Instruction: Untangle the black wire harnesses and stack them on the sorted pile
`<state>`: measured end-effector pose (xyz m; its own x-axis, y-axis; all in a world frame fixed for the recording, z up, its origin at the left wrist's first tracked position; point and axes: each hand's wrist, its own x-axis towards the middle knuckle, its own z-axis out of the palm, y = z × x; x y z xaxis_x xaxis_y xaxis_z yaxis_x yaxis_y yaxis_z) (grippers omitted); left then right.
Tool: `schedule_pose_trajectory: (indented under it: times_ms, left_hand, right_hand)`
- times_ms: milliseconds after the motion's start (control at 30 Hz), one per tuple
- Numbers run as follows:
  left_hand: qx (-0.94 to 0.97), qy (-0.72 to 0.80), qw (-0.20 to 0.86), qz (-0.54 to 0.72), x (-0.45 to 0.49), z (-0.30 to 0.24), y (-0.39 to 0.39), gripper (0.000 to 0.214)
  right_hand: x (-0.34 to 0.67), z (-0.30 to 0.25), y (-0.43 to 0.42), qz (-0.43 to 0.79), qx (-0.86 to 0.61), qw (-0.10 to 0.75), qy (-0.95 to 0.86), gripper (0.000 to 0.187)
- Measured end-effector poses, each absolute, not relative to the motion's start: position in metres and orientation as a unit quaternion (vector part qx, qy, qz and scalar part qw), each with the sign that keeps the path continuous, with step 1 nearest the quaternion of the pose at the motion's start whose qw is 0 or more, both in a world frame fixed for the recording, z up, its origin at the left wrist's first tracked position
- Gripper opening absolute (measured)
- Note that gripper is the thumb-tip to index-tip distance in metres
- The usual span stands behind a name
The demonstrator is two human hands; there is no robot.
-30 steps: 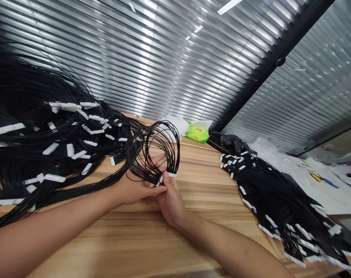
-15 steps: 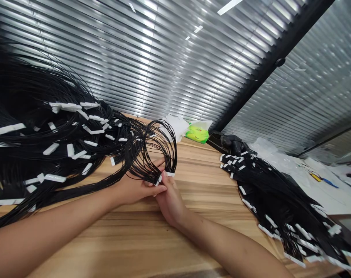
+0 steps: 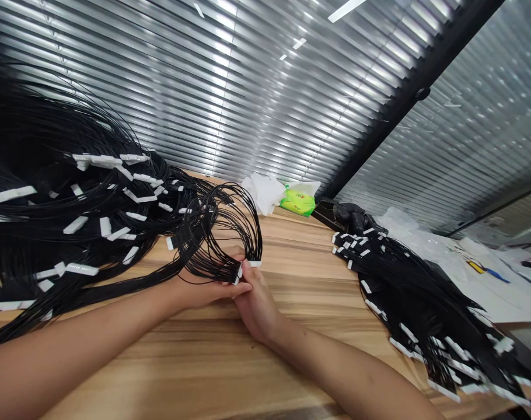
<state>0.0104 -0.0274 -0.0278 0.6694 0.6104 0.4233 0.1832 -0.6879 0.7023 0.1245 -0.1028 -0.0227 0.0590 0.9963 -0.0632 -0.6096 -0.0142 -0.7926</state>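
A looped bundle of thin black wires (image 3: 230, 227) ends in a small white connector (image 3: 253, 263) over the wooden table (image 3: 195, 361). My left hand (image 3: 204, 287) is closed under the loop, pinching the wires near their ends. My right hand (image 3: 257, 300) comes up from below, its fingertips pinching the white connector. The two hands touch each other.
A big heap of black wires with white connectors (image 3: 64, 216) fills the left side. A second heap (image 3: 423, 309) lies at the right. A white tissue (image 3: 263, 191) and green tissue pack (image 3: 298, 201) sit at the back, by the window blinds. Papers (image 3: 488, 274) lie far right.
The wire loop has shifted slightly to the left and lower. Both hands keep their grip in nearly the same place.
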Motion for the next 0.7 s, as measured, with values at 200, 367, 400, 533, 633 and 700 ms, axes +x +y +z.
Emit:
schedule_pose_trajectory:
  times_ms: [200, 367, 400, 533, 633, 700]
  left_hand:
    - [0.875, 0.234, 0.295, 0.305, 0.011, -0.019, -0.026, 0.036]
    - [0.856, 0.214, 0.361, 0.302, 0.012, -0.009, -0.029, 0.033]
    - [0.844, 0.210, 0.384, 0.310, 0.012, -0.009, -0.029, 0.039]
    - [0.776, 0.230, 0.448, 0.380, 0.013, -0.016, -0.031, 0.070]
    - [0.746, 0.233, 0.482, 0.397, 0.013, -0.023, -0.030, 0.071]
    - [0.750, 0.231, 0.485, 0.386, 0.013, -0.024, -0.029, 0.068]
  right_hand:
    - [0.125, -0.023, -0.103, 0.631, -0.321, 0.652, -0.271, 0.030]
    - [0.124, -0.021, -0.101, 0.641, -0.317, 0.644, -0.272, 0.028]
    - [0.124, -0.020, -0.101, 0.639, -0.319, 0.645, -0.271, 0.028]
    - [0.123, -0.016, -0.102, 0.628, -0.324, 0.650, -0.280, 0.024]
    - [0.123, -0.015, -0.101, 0.627, -0.318, 0.654, -0.280, 0.023]
    - [0.124, -0.017, -0.100, 0.623, -0.319, 0.660, -0.272, 0.024]
